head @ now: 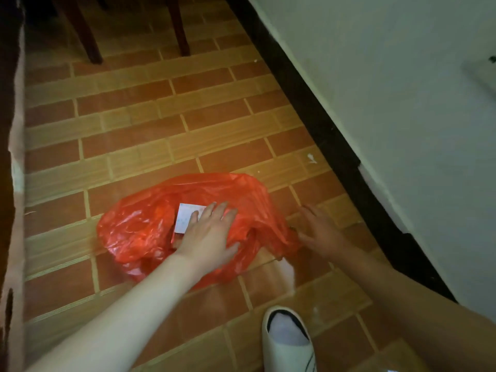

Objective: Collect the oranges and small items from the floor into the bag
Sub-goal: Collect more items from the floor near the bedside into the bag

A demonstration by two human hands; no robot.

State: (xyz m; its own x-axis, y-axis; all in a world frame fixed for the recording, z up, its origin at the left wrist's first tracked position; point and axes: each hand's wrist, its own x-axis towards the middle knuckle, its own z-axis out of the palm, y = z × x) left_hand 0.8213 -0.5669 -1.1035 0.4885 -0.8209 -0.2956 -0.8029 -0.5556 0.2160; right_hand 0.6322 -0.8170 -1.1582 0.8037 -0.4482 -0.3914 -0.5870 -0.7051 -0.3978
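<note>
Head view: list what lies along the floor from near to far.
White slipper with black trim → crumpled red plastic bag with the left hand flat on it → dark wooden chair legs.

Brick-patterned tile floor (139,114), dark chair legs (88,36), white slipper (288,342), black baseboard (316,116)

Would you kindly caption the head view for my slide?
Left hand flat on red bag; right hand beside it.
</note>
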